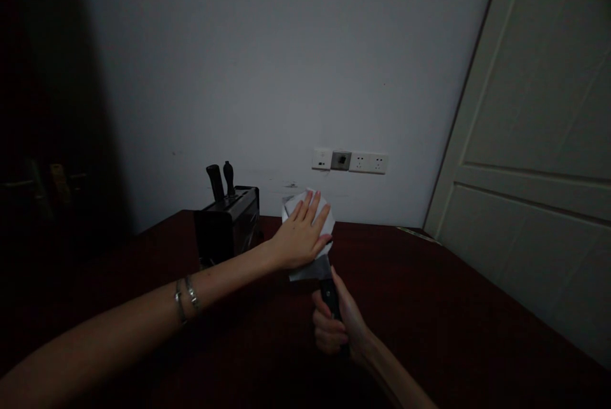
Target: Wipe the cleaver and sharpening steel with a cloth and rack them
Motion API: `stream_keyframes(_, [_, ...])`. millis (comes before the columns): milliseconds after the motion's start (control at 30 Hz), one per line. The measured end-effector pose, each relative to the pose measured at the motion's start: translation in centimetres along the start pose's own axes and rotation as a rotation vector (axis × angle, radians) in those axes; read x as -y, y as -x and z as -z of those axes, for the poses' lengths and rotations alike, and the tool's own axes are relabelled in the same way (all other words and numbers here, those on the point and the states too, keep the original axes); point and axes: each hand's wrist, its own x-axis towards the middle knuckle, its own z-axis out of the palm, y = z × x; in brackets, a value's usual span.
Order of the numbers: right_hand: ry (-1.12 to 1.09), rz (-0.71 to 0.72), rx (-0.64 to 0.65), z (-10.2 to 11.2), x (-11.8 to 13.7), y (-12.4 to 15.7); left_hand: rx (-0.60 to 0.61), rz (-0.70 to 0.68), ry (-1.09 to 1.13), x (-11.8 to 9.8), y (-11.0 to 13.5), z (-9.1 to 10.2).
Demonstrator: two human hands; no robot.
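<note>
My right hand (338,320) is closed round the black handle (329,298) of a cleaver, whose wide metal blade (309,270) points up and away from me. Across the blade lies a white paper tissue (325,208), covering much of its upper part. My left hand (303,235) rests flat on the tissue, fingers stretched and spread, pressing it against the blade. The left wrist bears two silvery bracelets (186,294). Left of the hands stands a dark knife block (233,218) with two black-handled tools upright in it.
The dark red table (382,275) runs back to a pale wall (286,78). Sockets (367,163) are set in the wall above its far edge. A panelled white door (539,142) borders the right side, with a thin flat strip (419,235) at the table's back right corner.
</note>
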Motion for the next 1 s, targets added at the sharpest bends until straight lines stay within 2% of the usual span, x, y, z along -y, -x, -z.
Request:
stream_keyframes(167, [0.001,0.008,0.053,-0.2,0.5,0.3,0.05,-0.152,0.047,-1.2,2.2,1.4])
stream_keyframes(300, [-0.032,0.017,0.108,-0.4,0.9,0.5,0.083,-0.234,0.061,-1.2,3.1,1.6])
stream_keyframes(433, [-0.066,0.038,0.159,-0.6,1.4,0.7,0.121,-0.229,0.047,0.2,2.6,0.9])
stream_keyframes(567, [-0.082,0.066,0.15,-0.6,1.6,0.7,0.129,-0.171,0.021,1.9,1.6,0.1])
stream_keyframes(767, [-0.099,0.059,0.191,-0.3,1.5,0.7,0.147,-0.36,0.027,1.4,2.0,0.1])
stream_keyframes(833, [-0.107,0.061,0.187,-0.2,1.5,0.7,0.153,-0.355,0.029,1.8,1.7,-0.1])
stream_keyframes(1000, [-0.12,0.033,0.17,-0.1,1.5,0.7,0.169,-0.233,0.022,3.6,0.1,-0.4])
